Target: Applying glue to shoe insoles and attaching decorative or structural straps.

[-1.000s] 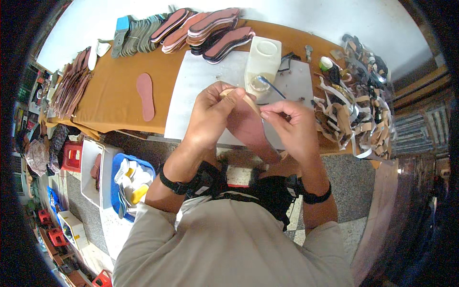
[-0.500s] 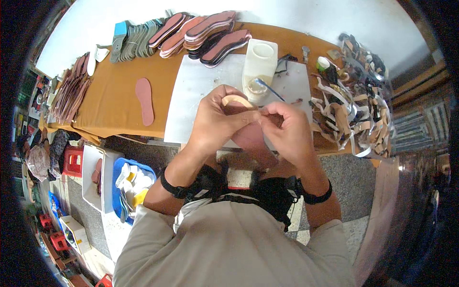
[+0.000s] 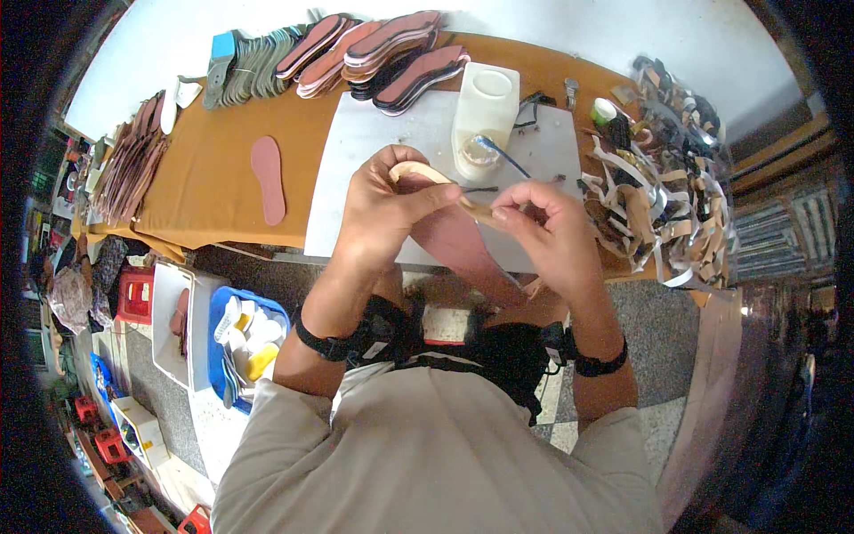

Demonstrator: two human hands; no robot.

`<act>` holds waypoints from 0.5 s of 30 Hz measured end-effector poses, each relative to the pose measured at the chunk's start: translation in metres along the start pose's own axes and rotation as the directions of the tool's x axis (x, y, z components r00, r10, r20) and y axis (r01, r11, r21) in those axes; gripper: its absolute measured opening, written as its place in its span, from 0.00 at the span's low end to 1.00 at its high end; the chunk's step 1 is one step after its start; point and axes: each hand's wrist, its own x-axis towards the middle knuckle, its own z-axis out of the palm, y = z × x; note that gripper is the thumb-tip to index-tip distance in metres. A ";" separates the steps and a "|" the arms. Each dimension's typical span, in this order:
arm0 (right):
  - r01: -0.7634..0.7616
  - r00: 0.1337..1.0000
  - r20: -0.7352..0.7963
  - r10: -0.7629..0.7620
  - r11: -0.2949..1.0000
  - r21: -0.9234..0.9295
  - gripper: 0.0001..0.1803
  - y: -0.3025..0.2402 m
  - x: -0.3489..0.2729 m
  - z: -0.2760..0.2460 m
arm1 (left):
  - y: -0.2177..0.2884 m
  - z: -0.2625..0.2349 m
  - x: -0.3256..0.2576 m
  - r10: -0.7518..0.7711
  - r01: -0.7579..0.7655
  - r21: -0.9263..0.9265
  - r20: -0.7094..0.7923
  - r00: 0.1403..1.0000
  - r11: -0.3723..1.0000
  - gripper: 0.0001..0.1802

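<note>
Left hand (image 3: pixel 384 212) closed around the upper end of a thin tan curved strip of sole material (image 3: pixel 418 171), thumb pressed along its inner face. Right hand (image 3: pixel 551 233) pinched shut on the strip's other end (image 3: pixel 481 212), at about 3 o'clock from the left hand, fingertips curled in. Strip held just above the near edge of a pale grey rectangular work board (image 3: pixel 374 151), over a reddish-brown flat insole piece (image 3: pixel 454 245) lying partly under both hands.

At 12 o'clock from the hands, a white plastic jug-like container (image 3: pixel 485 111) lying on the board — cut open on top, a pale glue-like pool showing in its lower opening, and a thin dark-handled brush (image 3: pixel 503 153) resting in it, handle pointing toward 4 o'clock.

At 9 o'clock, a single reddish-brown flat insole (image 3: pixel 267 178) on the brown cloth-covered table (image 3: pixel 205 191). At 11 to 12 o'clock, overlapping rows of dark and reddish insoles (image 3: pixel 382 53) along the table's far edge.

At 3 o'clock, a tangled heap of tan and silvery straps (image 3: pixel 658 191).

At 7 o'clock, down on the floor, a blue plastic basin (image 3: pixel 218 347) holding white and yellow bottles; just beside it — toward 9 o'clock — a white rectangular tray (image 3: pixel 165 316) with a reddish piece inside.
</note>
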 end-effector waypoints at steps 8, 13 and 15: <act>0.071 0.997 0.022 -0.068 0.974 -0.217 0.06 -0.014 -0.003 -0.015 | 0.001 -0.003 0.000 -0.042 0.042 0.056 0.004 0.999 0.998 0.20; -0.019 1.000 0.011 0.021 0.983 -0.182 0.07 -0.006 -0.004 -0.023 | -0.005 -0.012 0.005 0.020 -0.017 0.140 -0.020 1.000 0.990 0.22; 0.061 0.997 0.053 -0.050 0.974 -0.220 0.07 -0.002 -0.003 -0.024 | -0.006 -0.013 0.005 -0.034 0.036 0.095 -0.016 0.999 0.995 0.21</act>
